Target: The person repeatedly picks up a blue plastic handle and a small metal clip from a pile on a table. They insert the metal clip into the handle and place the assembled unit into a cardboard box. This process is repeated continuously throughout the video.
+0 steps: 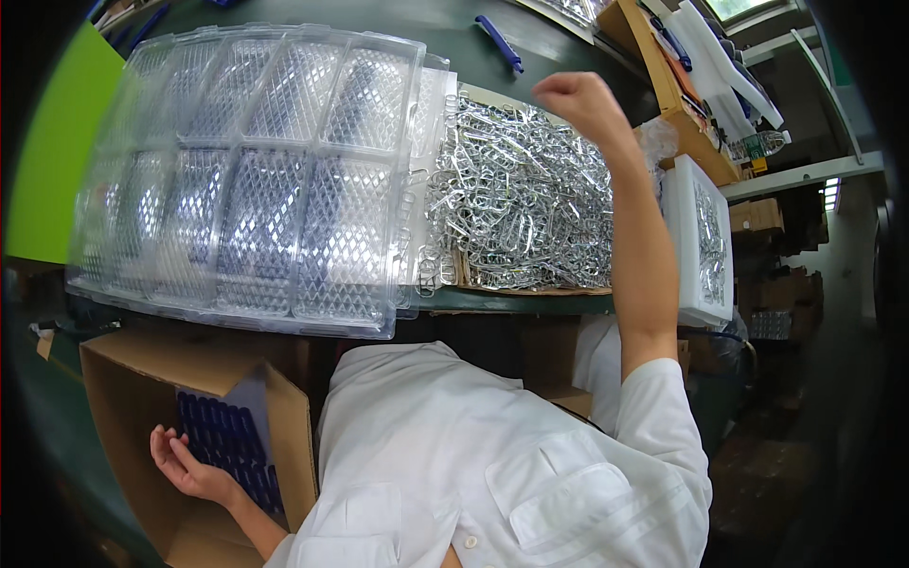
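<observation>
My right hand (585, 102) is raised over the far right edge of a big pile of small, shiny silver metal pieces with loops (521, 208). Its fingers are bent in and pressed together; whatever they hold, if anything, is hidden. Down on the left, my left hand (194, 470) hovers at an open cardboard box (292, 435), its fingers loosely curled and apart with nothing in them. Beside that hand, rows of dark blue, elongated pieces (222, 435) lie in the box. Clear plastic trays with diamond-textured compartments (237, 180) stand stacked on the table, left of the metal pile.
A single blue, elongated piece (499, 44) lies on the green tabletop (445, 33) at the back. To the right stand a white foam box with metal pieces (696, 241) and a wooden shelf (653, 66). A bright green panel (57, 142) rises at the far left.
</observation>
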{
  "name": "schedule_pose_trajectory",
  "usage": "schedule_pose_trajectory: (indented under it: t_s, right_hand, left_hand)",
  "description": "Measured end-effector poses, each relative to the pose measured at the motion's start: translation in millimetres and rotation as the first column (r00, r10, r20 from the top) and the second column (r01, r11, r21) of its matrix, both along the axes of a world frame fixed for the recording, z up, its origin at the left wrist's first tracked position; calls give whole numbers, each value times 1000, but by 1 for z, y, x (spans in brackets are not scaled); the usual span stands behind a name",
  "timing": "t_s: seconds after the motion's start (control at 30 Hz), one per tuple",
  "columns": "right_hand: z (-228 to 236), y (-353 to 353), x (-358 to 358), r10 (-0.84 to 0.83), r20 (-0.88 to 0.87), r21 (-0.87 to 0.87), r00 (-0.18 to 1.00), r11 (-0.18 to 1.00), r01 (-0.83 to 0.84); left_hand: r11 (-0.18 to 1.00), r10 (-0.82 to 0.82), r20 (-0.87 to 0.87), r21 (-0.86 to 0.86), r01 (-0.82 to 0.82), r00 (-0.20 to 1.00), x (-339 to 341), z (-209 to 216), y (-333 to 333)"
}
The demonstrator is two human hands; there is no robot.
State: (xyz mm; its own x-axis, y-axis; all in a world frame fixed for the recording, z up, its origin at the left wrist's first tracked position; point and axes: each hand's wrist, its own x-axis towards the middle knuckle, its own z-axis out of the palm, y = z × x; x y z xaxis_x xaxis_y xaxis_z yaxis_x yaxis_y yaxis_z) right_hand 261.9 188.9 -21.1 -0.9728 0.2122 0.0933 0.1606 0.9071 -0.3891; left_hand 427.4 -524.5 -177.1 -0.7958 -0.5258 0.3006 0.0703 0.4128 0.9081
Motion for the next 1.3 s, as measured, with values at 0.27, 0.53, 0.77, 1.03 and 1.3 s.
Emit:
schedule_pose_trajectory:
  t_s: [0.27, 0.53, 0.77, 1.03, 1.3]
  right_hand:
    - [-28, -72, -26, 90, 211, 220, 973, 966, -137]
    - [-54, 5, -14, 202, 172, -122, 964, 976, -183]
    - [-19, 6, 39, -15, -23, -39, 1000, 999, 14]
    - [-1, -86, 107, -226, -120, -518, 967, 845, 133]
    - [6, -115, 147, -302, -121, -777, 946, 622, 99]
  left_hand:
    - [992, 100, 400, -109, -61, 911, 67, -172, -132]
    - [951, 126, 682, -289, 106, 720, 89, -202, -130]
    - [681, 69, 775, -497, 538, 629, 79, -188, -64]
    - [522, 210, 704, -667, 532, 678, 117, -248, -109]
    - [900, -18, 790, -254, 355, 613, 26, -190, -50]
